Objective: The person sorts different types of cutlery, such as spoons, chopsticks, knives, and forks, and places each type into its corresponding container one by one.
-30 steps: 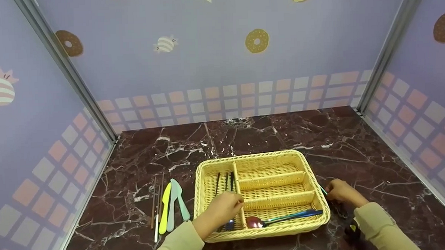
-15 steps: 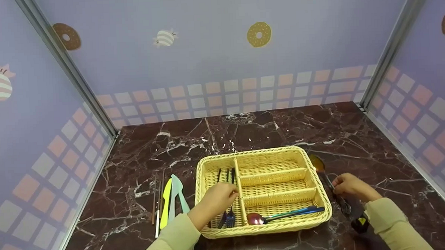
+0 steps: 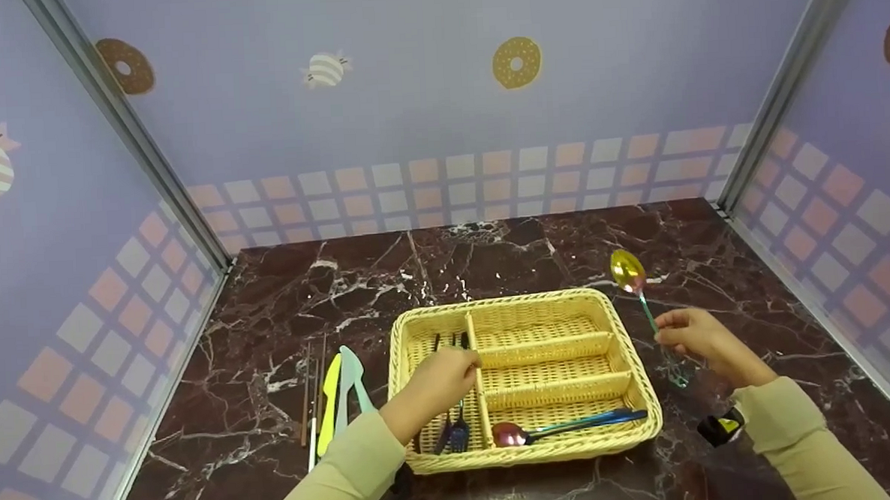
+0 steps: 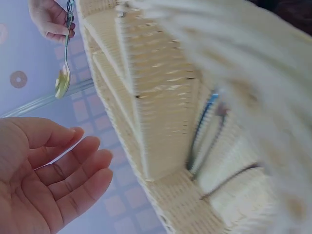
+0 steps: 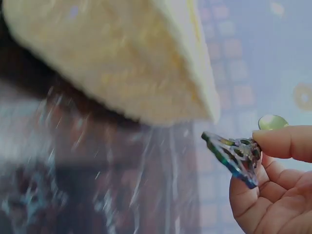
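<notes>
My right hand (image 3: 700,336) pinches a spoon (image 3: 628,270) by its handle, over the table to the right of the wicker cutlery basket (image 3: 537,459). The spoon has a shiny gold bowl, pointing up and away from me, and an openwork handle end (image 5: 234,158). Over the basket's left compartment is my left hand (image 3: 437,382), near the divider. Its fingers are loosely bent and hold nothing in the left wrist view. Partly under that hand lie dark forks (image 3: 459,434). A reddish spoon (image 3: 508,433) with dark blue cutlery handles occupies the front right compartment.
Left of the basket lie a yellow knife (image 3: 330,405), pale green knives (image 3: 350,368) and thin brown sticks (image 3: 306,406). Patterned walls (image 3: 424,116) enclose the dark marble table (image 3: 267,303) at the back and sides.
The right hand has raised the spoon from beside the basket; its gold bowl now shows beyond the basket's right side. The left hand stays over the left compartment.
</notes>
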The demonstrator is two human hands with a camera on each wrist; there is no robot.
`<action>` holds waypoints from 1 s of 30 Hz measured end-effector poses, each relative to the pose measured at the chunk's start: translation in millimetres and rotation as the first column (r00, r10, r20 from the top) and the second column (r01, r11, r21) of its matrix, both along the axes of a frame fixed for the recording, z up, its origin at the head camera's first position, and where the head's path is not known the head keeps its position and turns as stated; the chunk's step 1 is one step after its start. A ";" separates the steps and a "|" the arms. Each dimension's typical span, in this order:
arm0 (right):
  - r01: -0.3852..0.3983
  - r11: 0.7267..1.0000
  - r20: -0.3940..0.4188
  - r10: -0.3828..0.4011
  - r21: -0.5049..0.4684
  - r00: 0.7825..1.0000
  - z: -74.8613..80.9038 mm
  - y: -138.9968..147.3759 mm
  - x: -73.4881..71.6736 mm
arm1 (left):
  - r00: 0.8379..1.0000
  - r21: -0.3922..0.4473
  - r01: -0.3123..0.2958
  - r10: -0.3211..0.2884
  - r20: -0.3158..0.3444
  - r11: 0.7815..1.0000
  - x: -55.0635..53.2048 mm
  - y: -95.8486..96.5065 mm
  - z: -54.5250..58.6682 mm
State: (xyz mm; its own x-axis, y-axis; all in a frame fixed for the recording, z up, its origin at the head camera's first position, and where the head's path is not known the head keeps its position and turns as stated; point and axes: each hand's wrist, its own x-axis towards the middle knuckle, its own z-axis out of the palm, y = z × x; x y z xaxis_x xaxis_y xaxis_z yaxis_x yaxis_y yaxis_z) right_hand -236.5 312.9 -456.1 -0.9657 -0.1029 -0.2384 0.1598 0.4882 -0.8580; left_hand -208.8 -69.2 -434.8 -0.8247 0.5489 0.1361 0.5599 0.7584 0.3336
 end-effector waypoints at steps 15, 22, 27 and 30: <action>-0.289 0.880 -0.382 0.431 0.376 0.817 32.0 -88.3 24.8 | 0.817 -0.058 0.191 -0.191 -0.545 0.980 10.4 60.2 21.4; -0.336 0.785 -0.450 0.587 0.520 0.674 34.8 -117.7 33.3 | 0.676 -0.326 0.036 -0.264 -0.688 0.945 12.3 82.2 9.7; -0.286 0.740 -0.467 0.625 0.608 0.626 31.8 -123.7 39.1 | 0.737 -0.390 0.011 -0.271 -0.619 0.921 14.9 86.9 3.9; -0.254 0.724 -0.483 0.638 0.641 0.599 30.2 -123.7 40.8 | 0.770 -0.401 0.027 -0.275 -0.576 0.916 14.7 89.1 1.5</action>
State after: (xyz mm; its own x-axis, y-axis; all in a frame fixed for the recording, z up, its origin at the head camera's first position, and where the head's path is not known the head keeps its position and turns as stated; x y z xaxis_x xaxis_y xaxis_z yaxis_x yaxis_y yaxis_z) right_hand -195.7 189.2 -425.9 -0.7336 -0.6283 0.2588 -0.6795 0.6801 -0.2752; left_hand -194.1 19.8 -433.3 -0.5333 0.7691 0.3521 0.6641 0.6385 -0.3889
